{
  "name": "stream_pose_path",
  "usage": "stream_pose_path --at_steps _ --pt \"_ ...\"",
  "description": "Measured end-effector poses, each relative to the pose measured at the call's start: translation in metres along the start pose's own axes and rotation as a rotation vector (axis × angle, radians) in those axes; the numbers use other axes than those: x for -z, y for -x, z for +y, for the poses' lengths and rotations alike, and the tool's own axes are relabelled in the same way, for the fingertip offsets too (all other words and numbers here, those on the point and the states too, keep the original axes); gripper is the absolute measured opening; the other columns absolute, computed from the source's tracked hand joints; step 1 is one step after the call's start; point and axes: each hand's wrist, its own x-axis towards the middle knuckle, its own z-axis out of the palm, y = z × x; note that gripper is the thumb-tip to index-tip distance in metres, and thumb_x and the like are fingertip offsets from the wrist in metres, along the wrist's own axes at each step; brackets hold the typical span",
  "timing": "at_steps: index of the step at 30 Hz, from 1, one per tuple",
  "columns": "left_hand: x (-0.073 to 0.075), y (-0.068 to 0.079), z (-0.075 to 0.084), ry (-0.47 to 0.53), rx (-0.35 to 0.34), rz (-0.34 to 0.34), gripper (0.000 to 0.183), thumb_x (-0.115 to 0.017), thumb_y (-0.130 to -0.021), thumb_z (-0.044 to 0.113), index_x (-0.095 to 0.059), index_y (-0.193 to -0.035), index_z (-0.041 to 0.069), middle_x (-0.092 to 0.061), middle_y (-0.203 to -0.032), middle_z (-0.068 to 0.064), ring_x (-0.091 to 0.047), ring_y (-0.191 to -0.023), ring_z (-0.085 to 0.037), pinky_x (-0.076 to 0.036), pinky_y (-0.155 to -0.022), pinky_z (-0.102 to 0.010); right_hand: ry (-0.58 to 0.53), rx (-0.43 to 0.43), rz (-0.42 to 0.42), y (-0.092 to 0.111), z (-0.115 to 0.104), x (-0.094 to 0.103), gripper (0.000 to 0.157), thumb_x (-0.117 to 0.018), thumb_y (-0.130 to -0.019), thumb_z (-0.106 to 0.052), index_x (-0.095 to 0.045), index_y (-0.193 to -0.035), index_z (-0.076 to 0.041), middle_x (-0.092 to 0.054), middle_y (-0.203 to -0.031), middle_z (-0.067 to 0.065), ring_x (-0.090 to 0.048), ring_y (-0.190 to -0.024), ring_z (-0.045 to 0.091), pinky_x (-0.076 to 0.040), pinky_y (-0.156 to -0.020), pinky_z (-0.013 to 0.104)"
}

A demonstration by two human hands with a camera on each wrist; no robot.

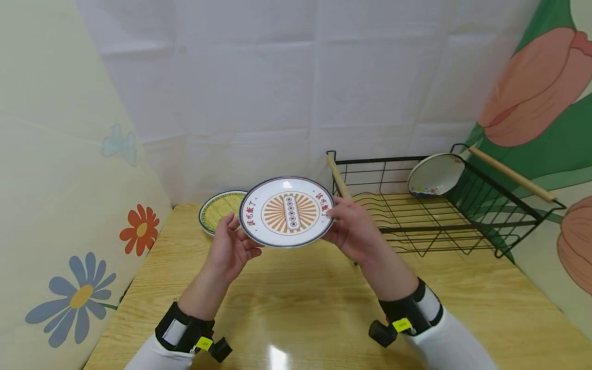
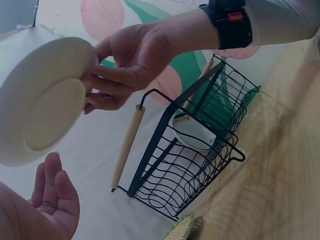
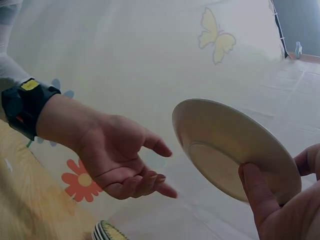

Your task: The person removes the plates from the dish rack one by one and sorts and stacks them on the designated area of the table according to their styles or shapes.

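A white plate (image 1: 273,237) with a blue rim, orange rays and red characters is held up over the table, tilted toward the head camera. My right hand (image 1: 355,228) pinches its right edge, thumb on top and fingers underneath. At the plate's left edge is my left hand (image 1: 231,249), palm up with relaxed fingers; the right wrist view shows a gap between that hand (image 3: 117,155) and the plate (image 3: 220,145). Behind, a yellow-green patterned plate (image 1: 217,210) lies on the table, partly hidden by the held plate.
On the right stands a black wire dish rack (image 1: 411,228) with wooden handles. A white bowl (image 1: 437,174) with a floral pattern leans in its far right corner. The wooden table (image 1: 296,303) meets a white cloth backdrop (image 1: 250,92) behind and a flower-printed wall covering (image 1: 83,169) at left.
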Motion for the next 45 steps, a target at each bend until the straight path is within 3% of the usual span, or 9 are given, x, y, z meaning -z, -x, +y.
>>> stream_pose_path --at_steps 6,11,17,20,28,34,38,42,45 --pt "0.001 0.000 0.005 0.026 -0.011 0.014 0.046 -0.027 -0.109 0.045 -0.058 -0.121 0.014 -0.078 -0.092 0.005 -0.075 -0.078 -0.008 -0.061 -0.070 -0.031 0.005 -0.031 0.033 0.000 0.022 -0.004 0.049 -0.044 -0.098 -0.001 -0.043 -0.147 0.006 -0.071 -0.098 0.002 -0.071 -0.073 0.012 -0.062 -0.069 0.024" --pt "0.003 -0.001 0.005 0.022 -0.007 0.013 0.041 -0.030 -0.109 0.040 -0.062 -0.111 0.013 -0.078 -0.086 0.005 -0.074 -0.075 -0.006 -0.060 -0.065 -0.029 -0.011 -0.040 0.044 -0.002 0.034 -0.005 0.058 -0.043 -0.098 -0.001 -0.034 -0.154 0.008 -0.073 -0.099 0.002 -0.072 -0.073 0.011 -0.062 -0.070 0.024" --pt "0.008 -0.003 0.003 -0.052 -0.002 -0.022 0.041 -0.030 -0.109 0.026 -0.051 -0.132 -0.001 -0.078 -0.085 0.002 -0.075 -0.073 -0.008 -0.061 -0.061 -0.028 -0.018 -0.048 0.066 -0.005 0.043 -0.001 0.055 -0.045 -0.098 -0.003 -0.039 -0.152 0.006 -0.070 -0.107 0.004 -0.070 -0.076 0.012 -0.062 -0.072 0.024" --pt "0.010 -0.004 0.002 -0.064 0.005 -0.038 0.041 -0.030 -0.108 0.020 -0.047 -0.134 -0.006 -0.078 -0.082 0.000 -0.076 -0.070 -0.009 -0.060 -0.058 -0.027 -0.015 -0.055 0.076 -0.006 0.046 0.001 0.054 -0.046 -0.098 -0.004 -0.042 -0.151 0.005 -0.068 -0.111 0.005 -0.070 -0.079 0.013 -0.062 -0.073 0.025" --pt "0.013 -0.005 0.001 -0.059 0.017 -0.040 0.025 -0.038 -0.107 0.016 -0.058 -0.113 0.004 -0.076 -0.072 0.000 -0.070 -0.057 -0.009 -0.054 -0.049 -0.021 -0.014 -0.067 0.103 -0.013 0.052 0.006 0.053 -0.043 -0.101 -0.008 -0.041 -0.154 0.001 -0.066 -0.124 0.008 -0.072 -0.090 0.015 -0.062 -0.079 0.027" --pt "0.016 -0.012 -0.002 -0.060 0.040 -0.041 0.021 -0.045 -0.109 0.022 -0.062 -0.104 0.010 -0.076 -0.072 0.001 -0.069 -0.055 -0.009 -0.052 -0.048 -0.021 0.000 -0.079 0.136 -0.022 0.055 0.012 0.052 -0.041 -0.103 -0.009 -0.040 -0.153 0.002 -0.070 -0.109 0.004 -0.070 -0.082 0.012 -0.061 -0.072 0.025" --pt "0.017 -0.023 -0.007 -0.100 0.050 0.008 0.025 -0.048 -0.110 0.030 -0.061 -0.116 0.009 -0.074 -0.073 0.003 -0.067 -0.056 -0.008 -0.051 -0.048 -0.020 0.033 -0.093 0.190 -0.032 0.058 0.017 0.050 -0.044 -0.105 -0.013 -0.041 -0.154 -0.001 -0.071 -0.104 0.003 -0.069 -0.081 0.012 -0.059 -0.072 0.025" --pt "0.019 -0.039 -0.011 -0.167 0.056 0.071 0.038 -0.048 -0.109 0.036 -0.057 -0.132 0.006 -0.070 -0.078 0.004 -0.068 -0.060 -0.008 -0.050 -0.050 -0.019 0.048 -0.103 0.254 -0.048 0.062 0.021 0.050 -0.046 -0.107 -0.016 -0.042 -0.155 -0.005 -0.067 -0.116 0.005 -0.069 -0.086 0.012 -0.059 -0.076 0.025" --pt "0.020 -0.052 -0.012 -0.179 0.063 0.080 0.042 -0.047 -0.110 0.035 -0.054 -0.138 0.004 -0.069 -0.081 0.003 -0.069 -0.063 -0.009 -0.050 -0.052 -0.021 0.054 -0.110 0.312 -0.063 0.066 0.024 0.048 -0.047 -0.107 -0.017 -0.044 -0.154 -0.008 -0.064 -0.120 0.006 -0.066 -0.088 0.012 -0.057 -0.076 0.024"
